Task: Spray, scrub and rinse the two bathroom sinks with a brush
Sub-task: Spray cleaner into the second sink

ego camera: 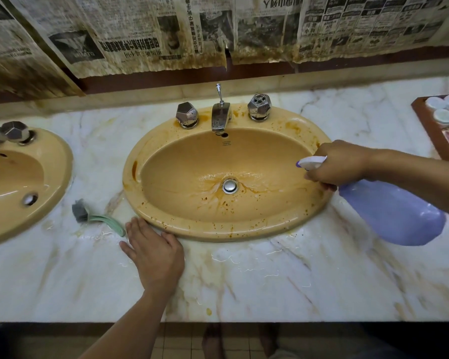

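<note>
Sinks sit side by side in a veined marble counter point(309, 275): the right sink point(244, 229) fills the middle of the view and the left sink point(57, 161) is cut off by the picture's left edge. Both are oval and tan-yellow. The right sink is streaked with rusty orange stains that run toward its chrome drain point(229, 186), with brown specks scattered over the front rim and a darker smear on the left inner edge. Its spotted chrome spout point(220, 117) stands at the back between two faceted knobs. The right hand point(340, 163) grips a purple spray bottle point(392, 216) by the neck, fingers curled round the trigger, the white nozzle pointing left over the basin's right edge. The left hand point(154, 251) lies flat on the counter with fingers straight, holding nothing, its fingertips just touching the front left rim. A brush point(96, 216) with a green handle and grey head lies on the counter between the two sinks, its handle end just beside the left hand. Stained newspaper point(166, 35) hangs along the wall behind.
</note>
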Demonstrator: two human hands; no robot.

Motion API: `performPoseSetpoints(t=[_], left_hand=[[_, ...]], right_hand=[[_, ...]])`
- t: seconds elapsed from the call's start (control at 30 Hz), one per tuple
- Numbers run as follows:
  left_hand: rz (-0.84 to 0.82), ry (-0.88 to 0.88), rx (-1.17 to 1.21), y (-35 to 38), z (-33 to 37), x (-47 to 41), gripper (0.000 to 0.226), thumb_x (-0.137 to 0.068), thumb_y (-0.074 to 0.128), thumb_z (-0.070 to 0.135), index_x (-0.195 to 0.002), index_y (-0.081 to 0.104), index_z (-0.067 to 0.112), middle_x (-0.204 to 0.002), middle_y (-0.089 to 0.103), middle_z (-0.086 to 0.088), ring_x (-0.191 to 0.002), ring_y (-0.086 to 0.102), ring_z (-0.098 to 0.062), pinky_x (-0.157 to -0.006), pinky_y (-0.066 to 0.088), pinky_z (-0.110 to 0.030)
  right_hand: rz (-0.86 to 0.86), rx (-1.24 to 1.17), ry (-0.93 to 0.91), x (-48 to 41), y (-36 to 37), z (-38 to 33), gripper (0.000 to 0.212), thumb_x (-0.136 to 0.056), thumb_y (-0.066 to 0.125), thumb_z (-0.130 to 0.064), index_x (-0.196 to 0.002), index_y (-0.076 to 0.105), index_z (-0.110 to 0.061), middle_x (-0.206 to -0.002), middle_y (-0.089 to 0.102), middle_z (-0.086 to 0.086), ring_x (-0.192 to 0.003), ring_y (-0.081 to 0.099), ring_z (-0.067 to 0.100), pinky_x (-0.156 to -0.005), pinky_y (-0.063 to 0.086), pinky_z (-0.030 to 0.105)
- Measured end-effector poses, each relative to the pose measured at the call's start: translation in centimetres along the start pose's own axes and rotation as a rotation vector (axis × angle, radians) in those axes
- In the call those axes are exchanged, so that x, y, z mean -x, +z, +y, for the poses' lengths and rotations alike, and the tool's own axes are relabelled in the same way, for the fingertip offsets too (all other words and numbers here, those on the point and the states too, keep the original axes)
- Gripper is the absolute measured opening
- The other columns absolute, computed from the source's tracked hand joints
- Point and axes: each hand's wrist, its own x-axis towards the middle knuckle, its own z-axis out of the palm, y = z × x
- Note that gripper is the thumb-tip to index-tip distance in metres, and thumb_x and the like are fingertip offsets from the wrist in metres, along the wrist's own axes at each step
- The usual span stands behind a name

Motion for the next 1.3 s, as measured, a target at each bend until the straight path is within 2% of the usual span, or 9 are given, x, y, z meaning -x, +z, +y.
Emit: performPoseSetpoints(t=[0.13, 0.23, 0.43, 0.53, 0.7, 0.77, 0.93, 1.13, 1.3], left_hand=[[-0.010, 0.006, -0.012, -0.1, -0.1, 0.0, 0.066, -0.097, 0.048, 0.019, -0.155, 0.026, -0.002, -0.163, 0.027, -0.019, -0.155, 0.017, -0.032, -0.127, 0.005, -0.058], [-0.017, 0.010, -0.012, -0.2, 0.0, 0.0, 0.066, -0.097, 0.047, 0.019, -0.155, 0.026, -0.002, -0.163, 0.027, -0.019, -0.155, 0.016, -0.032, -0.127, 0.005, -0.058], [-0.074, -0.021, 0.085, -0.8, -0.2, -0.2, 0.068, -0.096, 0.051, 0.020, -0.156, 0.026, -0.001, -0.163, 0.027, -0.019, -0.155, 0.016, -0.033, -0.127, 0.000, -0.054], [-0.100, -0.066, 0.265, -1.8, -0.6, -1.0, 0.066, -0.090, 0.063, 0.014, -0.149, 0.036, 0.001, -0.156, 0.032, -0.017, -0.148, 0.027, -0.038, -0.126, 0.012, -0.058], [-0.203, 0.206, 0.605, -5.9, 1.2, -0.2, 0.061, -0.091, 0.064, 0.041, -0.146, 0.048, 0.020, -0.152, 0.032, 0.003, -0.145, 0.031, -0.009, -0.116, 0.026, -0.022], [-0.414, 0.322, 0.698, -7.7, 3.0, 0.2, 0.065, -0.084, 0.061, 0.063, -0.140, 0.052, 0.031, -0.145, 0.041, 0.014, -0.136, 0.038, 0.006, -0.109, 0.030, -0.010], [-0.889, 0.400, 0.787, -9.4, 5.6, 0.6, 0.085, -0.073, 0.087, 0.056, -0.144, 0.044, 0.041, -0.140, 0.055, 0.023, -0.128, 0.053, 0.005, -0.107, 0.046, -0.023], [-0.824, 0.409, 0.750, -9.5, 5.8, 0.0, 0.073, -0.069, 0.093, 0.033, -0.128, 0.049, 0.036, -0.123, 0.063, 0.015, -0.109, 0.064, -0.003, -0.090, 0.055, -0.024], [-0.829, 0.465, 0.792, -9.8, 5.1, -0.9, 0.074, -0.070, 0.092, 0.034, -0.130, 0.049, 0.034, -0.124, 0.063, 0.014, -0.114, 0.063, -0.008, -0.095, 0.055, -0.031]], right_hand=[[0.109, -0.284, -0.060, 0.3, 2.5, -1.9, 0.024, -0.092, 0.069, -0.031, -0.081, 0.068, -0.009, -0.063, 0.073, 0.001, -0.058, 0.068, 0.019, -0.058, 0.056, 0.029], [0.088, -0.406, -0.126, 0.8, 4.1, -4.2, 0.033, -0.091, 0.070, -0.043, -0.087, 0.072, -0.011, -0.075, 0.077, -0.001, -0.075, 0.075, 0.020, -0.075, 0.061, 0.039], [0.216, -0.688, -0.074, 2.0, 8.8, -10.2, 0.031, -0.091, 0.061, -0.027, -0.066, 0.067, -0.011, -0.070, 0.073, 0.011, -0.067, 0.070, 0.033, -0.069, 0.061, 0.050], [0.336, -0.774, -0.024, 2.1, 9.9, -12.0, 0.033, -0.091, 0.059, -0.031, -0.066, 0.066, -0.011, -0.070, 0.073, 0.008, -0.074, 0.070, 0.037, -0.073, 0.061, 0.053], [0.447, -0.823, -0.039, 2.5, 10.1, -14.3, 0.041, -0.095, 0.060, -0.043, -0.087, 0.069, -0.004, -0.081, 0.073, 0.009, -0.083, 0.068, 0.031, -0.079, 0.057, 0.045], [0.481, -0.870, -0.024, 2.2, 10.2, -15.2, 0.041, -0.095, 0.060, -0.043, -0.090, 0.069, -0.004, -0.084, 0.074, 0.012, -0.085, 0.068, 0.032, -0.080, 0.057, 0.046], [0.554, -0.916, 0.012, 1.5, 10.1, -17.2, 0.036, -0.094, 0.056, -0.034, -0.080, 0.069, -0.003, -0.076, 0.072, 0.011, -0.079, 0.069, 0.033, -0.077, 0.059, 0.048], [0.545, -0.991, 0.069, 1.1, 10.4, -17.5, 0.034, -0.093, 0.057, -0.034, -0.081, 0.067, -0.004, -0.071, 0.072, 0.008, -0.077, 0.070, 0.033, -0.075, 0.060, 0.044], [0.483, -1.075, -0.015, 1.3, 10.4, -18.3, 0.031, -0.090, 0.066, -0.042, -0.083, 0.067, -0.012, -0.080, 0.074, 0.011, -0.085, 0.071, 0.034, -0.083, 0.058, 0.049]])
